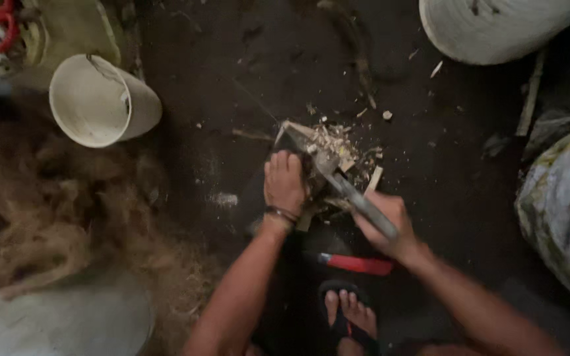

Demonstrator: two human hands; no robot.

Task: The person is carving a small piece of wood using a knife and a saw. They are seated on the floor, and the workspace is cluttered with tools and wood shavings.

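My left hand (285,181) presses down on a dark block of wood (291,142) standing on the dirt floor, with a thin bracelet at the wrist. My right hand (390,227) grips the handle of a long metal blade (344,188), which slants up-left so its tip meets the wood at a pile of pale chips (338,145). A red-handled tool (357,264) lies on the ground just below both hands. My foot in a dark sandal (348,316) shows at the bottom.
A white plastic bucket (100,102) lies tipped at upper left. Brown coconut-like fibre (54,211) is heaped at left. A white woven roll (496,26) sits at top right, a yellow-white sack (562,204) at right, a pale round lid (61,323) bottom left.
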